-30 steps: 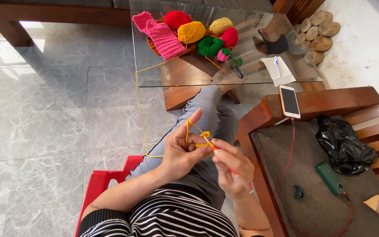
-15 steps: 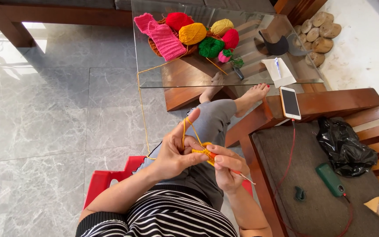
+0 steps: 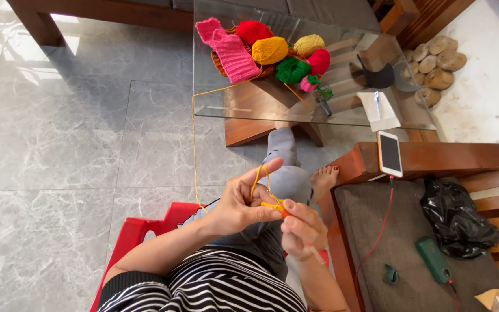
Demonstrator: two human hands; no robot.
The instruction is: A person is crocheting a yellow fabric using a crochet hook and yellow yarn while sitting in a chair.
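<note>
Grey marble floor tiles; one glass-topped low table beyond the grip.

- One left hand: closed, pinching a small orange crocheted piece, one strand of orange yarn looped over its forefinger and running up to the table.
- One right hand: just beside the piece, fingers closed on a thin crochet hook.
- Yarn balls on the table, well apart from the grip: two red, two yellow-orange, one green; one pink knitted strip.
- One white phone on the wooden armrest, right of the hands.
</note>
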